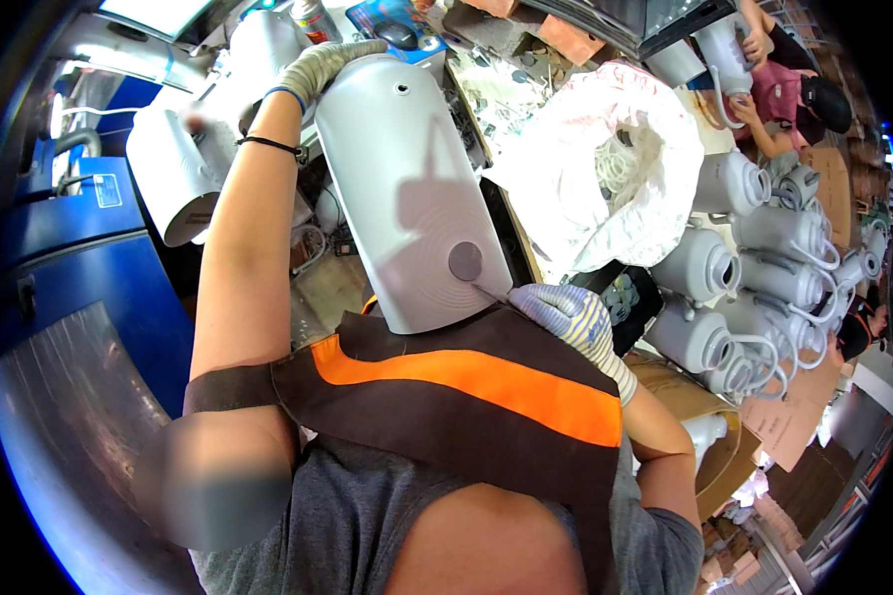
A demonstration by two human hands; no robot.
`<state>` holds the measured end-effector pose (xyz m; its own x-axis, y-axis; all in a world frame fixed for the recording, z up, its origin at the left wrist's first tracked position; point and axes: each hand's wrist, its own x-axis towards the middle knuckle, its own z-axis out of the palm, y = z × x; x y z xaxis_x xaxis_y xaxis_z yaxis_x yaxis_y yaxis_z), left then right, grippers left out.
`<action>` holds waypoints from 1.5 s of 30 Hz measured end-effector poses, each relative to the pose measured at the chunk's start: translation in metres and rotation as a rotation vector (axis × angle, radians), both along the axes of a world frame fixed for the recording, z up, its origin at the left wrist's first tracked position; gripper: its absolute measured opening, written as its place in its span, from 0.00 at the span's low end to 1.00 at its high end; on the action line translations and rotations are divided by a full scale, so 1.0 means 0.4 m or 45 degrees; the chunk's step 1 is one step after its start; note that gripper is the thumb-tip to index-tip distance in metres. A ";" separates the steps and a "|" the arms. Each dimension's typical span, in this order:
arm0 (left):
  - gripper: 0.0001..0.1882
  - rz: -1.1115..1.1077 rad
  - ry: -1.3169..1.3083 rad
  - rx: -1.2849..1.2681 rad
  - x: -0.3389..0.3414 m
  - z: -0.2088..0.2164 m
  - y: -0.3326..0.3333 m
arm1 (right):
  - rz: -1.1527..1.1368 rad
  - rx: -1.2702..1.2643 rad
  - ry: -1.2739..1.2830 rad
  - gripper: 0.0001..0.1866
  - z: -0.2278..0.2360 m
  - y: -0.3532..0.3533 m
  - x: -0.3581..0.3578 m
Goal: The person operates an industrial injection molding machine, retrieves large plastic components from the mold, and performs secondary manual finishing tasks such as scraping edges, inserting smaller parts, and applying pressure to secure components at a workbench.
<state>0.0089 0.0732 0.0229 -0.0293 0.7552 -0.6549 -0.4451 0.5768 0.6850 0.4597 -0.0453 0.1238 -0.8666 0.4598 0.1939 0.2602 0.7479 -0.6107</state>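
Observation:
A large, smooth grey plastic cylinder (397, 178) lies lengthwise in front of me, its near end close to my chest. My left hand (322, 71), in a pale work glove, is closed over its far end, beside a small hole. Near the close end is a darker round disc (465, 261). My right hand (574, 322), in a striped knit glove, pinches a thin pointed tool (490, 294). The tool's tip reaches the cylinder's surface just below the disc; its exact kind is hidden by the hand.
A white sack (556, 169) of translucent rings or tubing stands right of the cylinder. Several grey canisters (700, 263) with white hoses crowd farther right, above a cardboard box (719, 451). A co-worker (784, 109) handles another canister. Blue machinery (89, 268) flanks my left.

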 end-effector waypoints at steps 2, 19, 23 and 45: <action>0.17 -0.018 0.096 -0.024 0.029 0.042 -0.013 | 0.009 0.026 -0.021 0.18 0.003 0.002 -0.001; 0.38 -0.204 0.766 -0.030 0.112 0.076 -0.005 | 0.331 0.434 -0.805 0.20 0.066 -0.039 -0.094; 0.23 -0.411 0.489 0.269 -0.037 -0.044 -0.093 | 0.221 0.260 -0.859 0.23 0.278 0.084 -0.059; 0.23 1.327 -2.328 -0.366 -0.064 -0.089 -0.075 | 0.252 0.634 -0.130 0.22 -0.082 0.011 -0.147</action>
